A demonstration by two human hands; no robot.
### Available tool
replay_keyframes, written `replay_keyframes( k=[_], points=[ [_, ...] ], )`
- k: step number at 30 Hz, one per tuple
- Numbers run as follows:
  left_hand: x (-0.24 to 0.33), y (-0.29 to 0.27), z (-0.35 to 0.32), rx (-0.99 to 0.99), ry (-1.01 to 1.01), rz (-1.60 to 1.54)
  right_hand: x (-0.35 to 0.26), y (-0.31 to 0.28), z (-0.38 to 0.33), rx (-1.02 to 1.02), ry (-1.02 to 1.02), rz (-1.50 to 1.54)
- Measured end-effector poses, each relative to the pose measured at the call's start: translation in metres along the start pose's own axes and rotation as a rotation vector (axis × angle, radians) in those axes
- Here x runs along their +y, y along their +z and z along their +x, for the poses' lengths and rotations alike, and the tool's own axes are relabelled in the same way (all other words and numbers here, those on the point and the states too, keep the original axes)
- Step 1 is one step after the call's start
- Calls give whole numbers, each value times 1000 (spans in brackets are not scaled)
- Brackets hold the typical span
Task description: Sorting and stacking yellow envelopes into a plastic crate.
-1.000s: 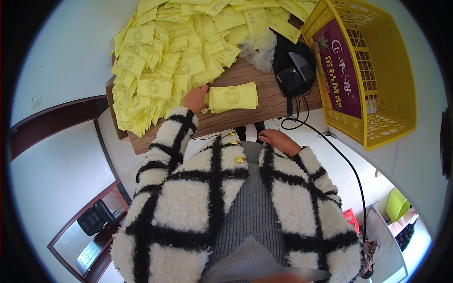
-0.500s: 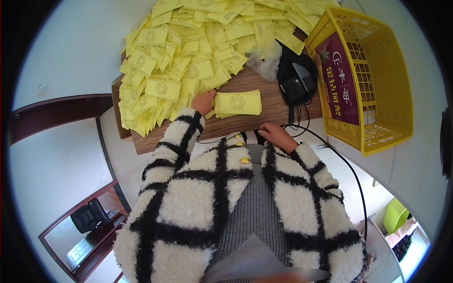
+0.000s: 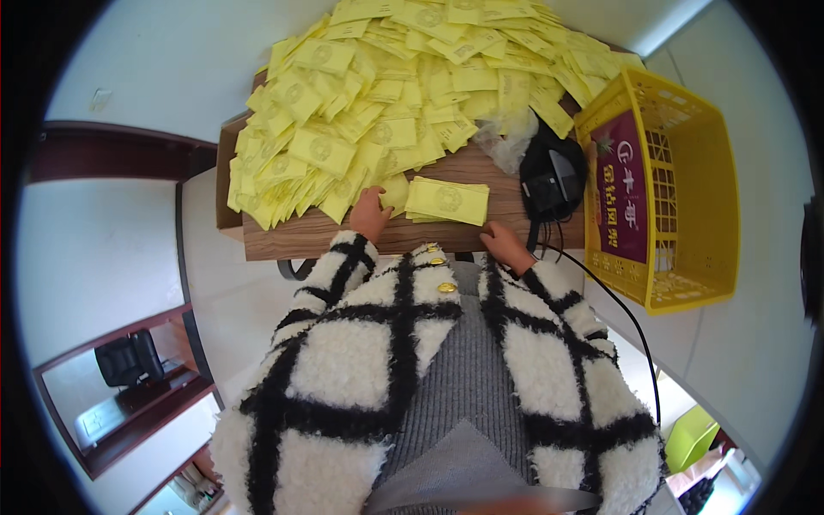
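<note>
A neat stack of yellow printed paper packets [image 3: 446,202] lies near the front edge of the wooden table. Left of it, my left hand [image 3: 370,214] rests with thumb and fingers apart, its fingertips beside a loose yellow packet [image 3: 395,192] at the foot of the heap. My right hand [image 3: 508,245] is at the table's front edge, its fingertips next to the stack's lower right corner. Its fingers look loosely bent, with nothing visible in them. Behind the stack rises a large heap of similar yellow packets [image 3: 386,94].
Right of the stack sit a crumpled clear plastic bag [image 3: 506,146] and a black bag [image 3: 562,154] with a dark device [image 3: 545,189] and cables. A yellow plastic crate [image 3: 687,287] stands at the right. A cardboard box [image 3: 227,184] shows at the table's left end.
My left hand has moved off the stack's left edge and opened. My right hand has come up to the stack's lower right corner. The whole view has shifted slightly.
</note>
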State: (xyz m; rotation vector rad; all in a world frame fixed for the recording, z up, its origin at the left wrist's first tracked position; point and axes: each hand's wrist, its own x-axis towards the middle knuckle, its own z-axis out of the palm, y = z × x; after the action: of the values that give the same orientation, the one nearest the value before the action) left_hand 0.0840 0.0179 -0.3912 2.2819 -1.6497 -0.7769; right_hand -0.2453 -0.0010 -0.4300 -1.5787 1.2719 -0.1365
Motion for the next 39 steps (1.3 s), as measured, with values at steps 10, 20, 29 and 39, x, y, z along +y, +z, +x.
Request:
replay_keyframes(
  k=[10, 20, 29, 39],
  points=[
    [-9, 16, -5, 90, -338, -126, -5, -2, 12, 26, 58, -121],
    [-11, 28, 13, 348, -617, -169, 8, 0, 9, 9, 86, -102],
    [-52, 20, 40, 324, -1155, -1528, 1, 0, 7, 55, 53, -34],
    [-35, 27, 25, 119, -1164, -1237, -5, -2, 7, 19, 57, -91]
  ],
)
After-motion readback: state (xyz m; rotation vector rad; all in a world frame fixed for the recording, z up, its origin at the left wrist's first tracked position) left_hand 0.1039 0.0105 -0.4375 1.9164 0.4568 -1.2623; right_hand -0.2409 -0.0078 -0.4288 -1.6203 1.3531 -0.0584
